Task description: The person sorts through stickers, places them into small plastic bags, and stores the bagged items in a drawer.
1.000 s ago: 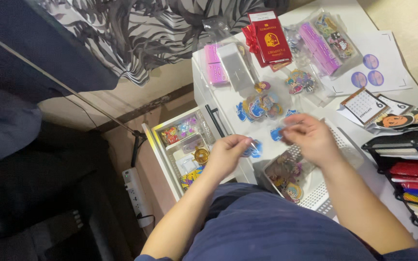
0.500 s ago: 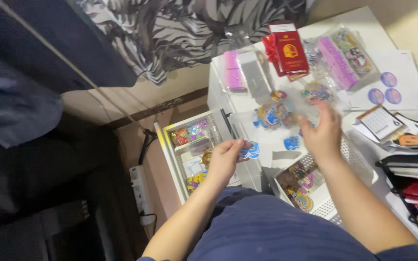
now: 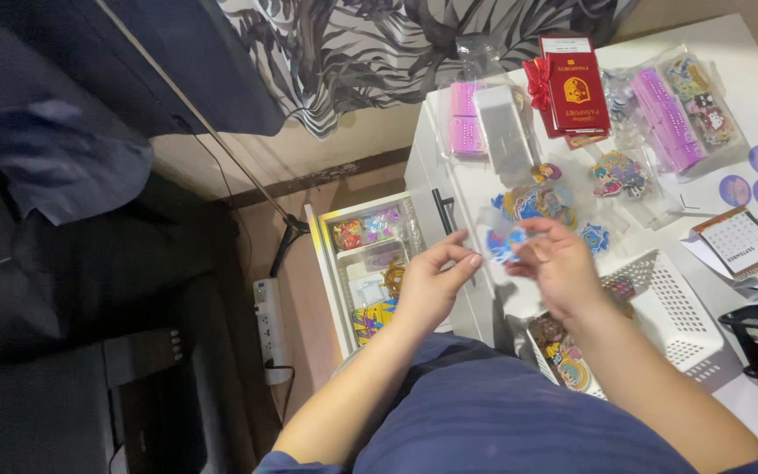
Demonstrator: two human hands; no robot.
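Both hands (image 3: 493, 268) pinching a small clear blue-printed packet (image 3: 504, 244), red booklet (image 3: 577, 88) behind, pink packs (image 3: 465, 118) left

Clear pink-filled packets (image 3: 670, 112) beside red booklet (image 3: 577, 86), desk's far edge

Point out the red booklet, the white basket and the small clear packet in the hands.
red booklet (image 3: 577, 88), head view, cover centre.
white basket (image 3: 673, 307), head view, slotted wall.
small clear packet (image 3: 504, 244), head view, blue middle.
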